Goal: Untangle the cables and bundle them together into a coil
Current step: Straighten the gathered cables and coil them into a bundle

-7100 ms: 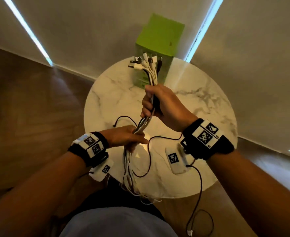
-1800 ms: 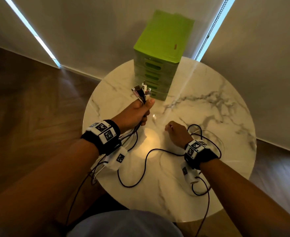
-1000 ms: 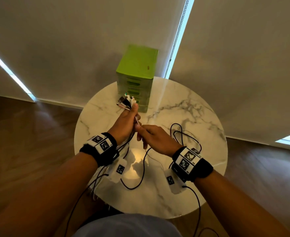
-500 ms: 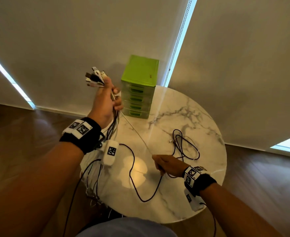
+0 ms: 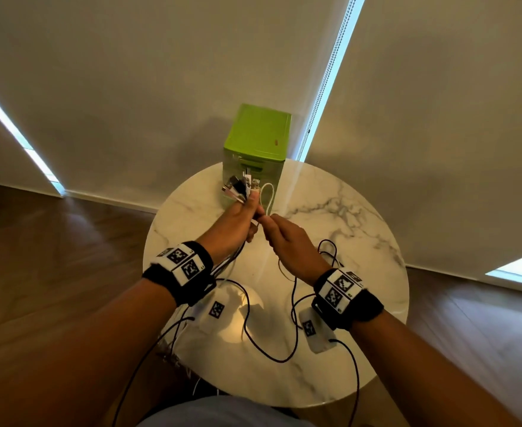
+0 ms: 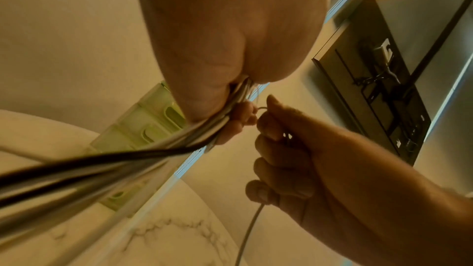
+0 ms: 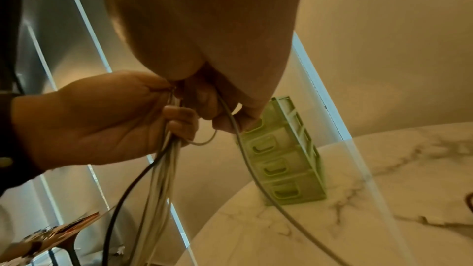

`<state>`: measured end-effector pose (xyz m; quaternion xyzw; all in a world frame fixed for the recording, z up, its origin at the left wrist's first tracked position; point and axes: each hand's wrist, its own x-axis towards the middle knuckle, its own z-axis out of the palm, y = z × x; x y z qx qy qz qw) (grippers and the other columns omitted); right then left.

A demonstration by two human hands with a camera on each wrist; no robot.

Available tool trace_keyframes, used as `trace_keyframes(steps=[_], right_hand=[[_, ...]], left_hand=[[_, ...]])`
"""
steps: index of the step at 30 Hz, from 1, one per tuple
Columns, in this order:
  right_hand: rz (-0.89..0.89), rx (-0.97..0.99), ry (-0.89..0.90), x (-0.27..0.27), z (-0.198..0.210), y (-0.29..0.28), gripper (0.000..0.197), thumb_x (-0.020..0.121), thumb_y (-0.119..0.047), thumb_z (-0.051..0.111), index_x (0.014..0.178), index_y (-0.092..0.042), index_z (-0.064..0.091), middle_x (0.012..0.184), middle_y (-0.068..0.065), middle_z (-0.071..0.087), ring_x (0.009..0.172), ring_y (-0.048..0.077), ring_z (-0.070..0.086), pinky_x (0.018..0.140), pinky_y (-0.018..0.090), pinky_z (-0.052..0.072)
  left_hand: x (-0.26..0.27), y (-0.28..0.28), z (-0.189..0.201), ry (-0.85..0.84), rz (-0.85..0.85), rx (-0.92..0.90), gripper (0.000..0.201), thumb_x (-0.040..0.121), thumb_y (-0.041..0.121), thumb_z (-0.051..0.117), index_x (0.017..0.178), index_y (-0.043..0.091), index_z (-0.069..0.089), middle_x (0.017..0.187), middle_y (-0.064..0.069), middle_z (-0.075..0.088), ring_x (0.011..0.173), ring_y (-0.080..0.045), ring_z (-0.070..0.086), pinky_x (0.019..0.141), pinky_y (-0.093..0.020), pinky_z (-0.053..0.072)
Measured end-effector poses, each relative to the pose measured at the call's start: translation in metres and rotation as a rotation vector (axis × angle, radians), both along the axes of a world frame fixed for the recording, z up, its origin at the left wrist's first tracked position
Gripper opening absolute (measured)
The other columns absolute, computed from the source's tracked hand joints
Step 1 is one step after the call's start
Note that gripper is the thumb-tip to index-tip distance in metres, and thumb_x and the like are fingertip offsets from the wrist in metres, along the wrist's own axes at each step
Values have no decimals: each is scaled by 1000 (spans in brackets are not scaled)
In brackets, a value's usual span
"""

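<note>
My left hand (image 5: pixel 248 215) grips a bundle of cables (image 6: pixel 128 159) just below their plugs (image 5: pixel 239 188), which fan out above the fist. The bundle's white and black strands hang down past my wrist and off the table's near-left edge. My right hand (image 5: pixel 269 226) meets the left hand fingertip to fingertip and pinches a thin white cable (image 7: pixel 256 169). That cable arches in a small loop (image 5: pixel 267 195) over both hands, and its tail drops from my right palm. A loose black cable (image 5: pixel 327 251) lies on the marble beside my right wrist.
A round marble table (image 5: pixel 361 229) sits under both hands. A green drawer box (image 5: pixel 258 140) stands at its far edge, just behind the plugs. Black wires from the wrist cameras (image 5: pixel 265 343) curl over the near half. Wooden floor surrounds the table.
My left hand came down from high on the left to above the table's middle with the bundle. My right hand rose to meet it, and the taut white cable now bends in a loop.
</note>
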<state>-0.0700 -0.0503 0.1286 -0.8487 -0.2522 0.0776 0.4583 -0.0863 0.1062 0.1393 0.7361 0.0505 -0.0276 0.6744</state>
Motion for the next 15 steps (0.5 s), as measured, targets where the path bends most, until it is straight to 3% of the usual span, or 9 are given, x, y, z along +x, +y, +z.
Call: trace_keyframes(steps=[3,5,7,10,13,15], right_hand=[[107,-5,4,-4,3,4,33,110,-32,36,84,-31,55,75,-14,56,69,-1,53,68,13,40],[159,-19,44,-4,4,4,34,110,-35,34,87,-23,56,76,-12,56,67,0,52,67,15,41],[180,-27,122,-5,2,0,42,109,-42,33,86,-16,56,73,-8,55,62,4,50,66,21,43],[214,-71,230,-6,-9,-14,54,107,-50,30,84,-8,56,62,-5,53,58,12,49,63,26,45],[258,-179,343,-9,-38,-35,62,104,-59,29,83,-7,57,60,-5,54,59,16,51,68,31,46],[252,-219,418,-11,-64,-52,62,102,-61,32,80,-8,56,61,-8,52,60,17,50,65,35,47]], left_hand=[[0,-5,-3,1,-2,-33,55,105,55,33,99,10,64,75,4,66,61,-12,55,59,-27,44],[1,-6,-3,-8,6,-62,53,105,52,36,103,8,66,79,7,70,61,-10,59,59,-26,48],[5,-3,-3,-30,36,-46,55,104,55,37,92,9,64,62,6,60,58,-13,54,62,-30,46],[12,7,-4,-70,128,-159,48,104,55,38,77,18,52,62,6,48,60,-14,48,68,-35,43],[21,24,6,-99,249,-379,41,105,49,40,78,19,45,61,5,41,65,-19,62,81,-45,57],[25,40,19,-133,321,-505,38,105,46,41,79,19,45,58,6,39,61,-20,65,78,-44,61]])
